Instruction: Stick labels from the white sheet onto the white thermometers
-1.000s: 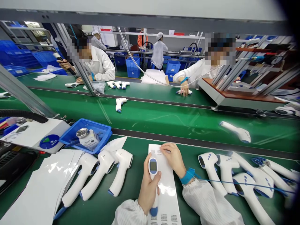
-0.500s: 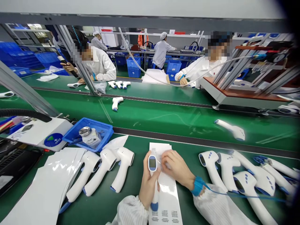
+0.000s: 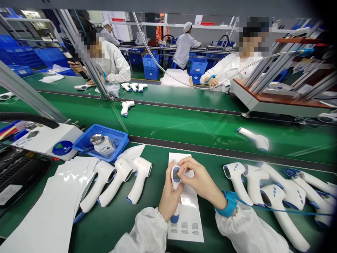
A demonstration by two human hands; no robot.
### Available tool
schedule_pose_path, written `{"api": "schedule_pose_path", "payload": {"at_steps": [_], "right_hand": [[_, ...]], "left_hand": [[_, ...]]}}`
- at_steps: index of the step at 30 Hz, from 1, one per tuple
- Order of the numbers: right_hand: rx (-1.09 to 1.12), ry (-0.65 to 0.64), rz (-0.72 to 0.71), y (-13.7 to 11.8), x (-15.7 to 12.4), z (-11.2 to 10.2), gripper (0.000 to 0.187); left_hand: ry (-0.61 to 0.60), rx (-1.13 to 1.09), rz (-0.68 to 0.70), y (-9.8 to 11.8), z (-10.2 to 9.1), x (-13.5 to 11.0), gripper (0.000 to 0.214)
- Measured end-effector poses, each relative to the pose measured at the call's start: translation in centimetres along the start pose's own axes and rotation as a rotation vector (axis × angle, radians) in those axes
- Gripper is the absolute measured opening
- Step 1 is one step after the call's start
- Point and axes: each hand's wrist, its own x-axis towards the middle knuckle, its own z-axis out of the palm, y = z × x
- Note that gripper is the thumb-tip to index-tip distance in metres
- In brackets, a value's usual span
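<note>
My left hand [image 3: 169,198] is wrapped round a white infrared thermometer [image 3: 175,175] with a blue handle end, its small screen facing up. The fingertips of my right hand [image 3: 201,181] are pinched together at the edge of that screen. Whatever they hold, if anything, is too small to make out. Under both hands a white label sheet [image 3: 188,214] with printed rows lies on the green bench. A blue wrist strap [image 3: 228,204] with a cord circles my right wrist.
Several thermometers [image 3: 139,179] lie to the left, beside a stack of white sheets [image 3: 50,211]. More thermometers [image 3: 237,181] lie on the right. A blue tray [image 3: 123,140] holds a bottle. Beyond runs a green conveyor belt [image 3: 184,123] carrying thermometers; co-workers [image 3: 116,63] sit across.
My right hand has moved from beside the thermometer onto its screen, fingertips now pinched there. The view has tilted down slightly. Thermometers on the belt have shifted a little left.
</note>
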Motion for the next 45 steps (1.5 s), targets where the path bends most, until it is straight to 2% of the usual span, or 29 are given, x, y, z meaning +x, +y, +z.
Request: {"api": "schedule_pose_path", "payload": {"at_steps": [9, 15, 24, 32, 42, 45], "right_hand": [[-0.016, 0.002, -0.014, -0.3, 0.8, -0.2, 0.010], [-0.033, 0.009, -0.028, -0.2, 1.1, -0.2, 0.011], [-0.068, -0.001, -0.031, -0.3, 1.2, -0.3, 0.012], [-0.012, 0.008, -0.040, -0.4, 1.2, -0.2, 0.011], [0.014, 0.039, -0.009, -0.3, 1.1, 0.1, 0.010], [0.010, 0.030, -0.021, -0.2, 1.1, 0.1, 0.011]], "left_hand": [[-0.012, 0.049, 0.051, -0.1, -0.1, 0.1, 0.064], [-0.006, 0.054, -0.002, 0.3, -0.1, -0.1, 0.068], [-0.010, 0.059, -0.008, 0.5, 0.0, -0.1, 0.065], [-0.033, 0.038, -0.001, 0.5, 0.0, 0.0, 0.065], [-0.047, -0.004, -0.063, 0.4, -0.3, -0.3, 0.075], [-0.041, 0.005, -0.077, 0.5, -0.5, -0.4, 0.071]]}}
